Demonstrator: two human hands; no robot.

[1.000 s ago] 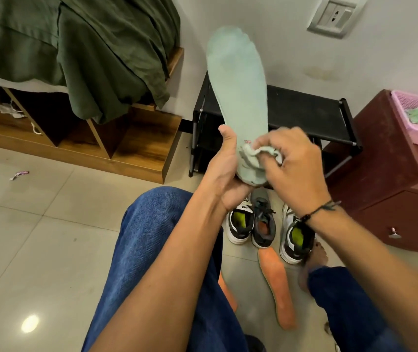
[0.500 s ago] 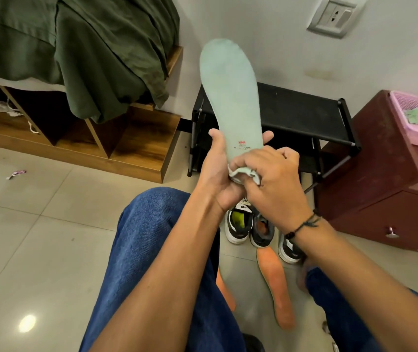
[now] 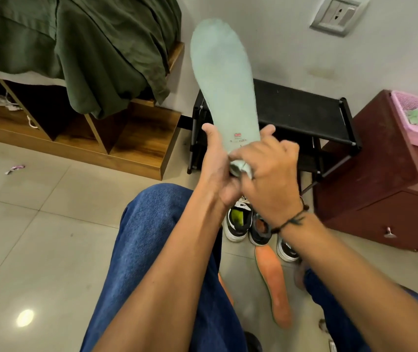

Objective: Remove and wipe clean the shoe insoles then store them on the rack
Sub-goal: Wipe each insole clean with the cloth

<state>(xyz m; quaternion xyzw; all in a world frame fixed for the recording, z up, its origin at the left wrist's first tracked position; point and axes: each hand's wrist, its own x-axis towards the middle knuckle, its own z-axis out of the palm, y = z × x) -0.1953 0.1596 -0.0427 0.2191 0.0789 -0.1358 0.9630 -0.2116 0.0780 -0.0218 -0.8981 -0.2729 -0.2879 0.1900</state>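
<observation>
The left hand (image 3: 218, 171) is gripping the heel of the pale green insole (image 3: 222, 82), standing it toe-up so its face is open to wiping, while the right hand (image 3: 271, 179) is pinching a small cloth (image 3: 239, 168) against that heel. Below the hands an orange insole (image 3: 274, 283) is lying on the floor beside the shoes (image 3: 243, 222) — probably waiting its turn — and beyond them the black rack (image 3: 302, 110) is standing within reach for storing.

Our 2 forearms reach forward and meet above our knees. Our left hand (image 3: 215, 171) curls upward, thumb and fingertips raised apart. Our right hand (image 3: 269, 174) folds across it, knuckles up, fingers curled inward.
</observation>
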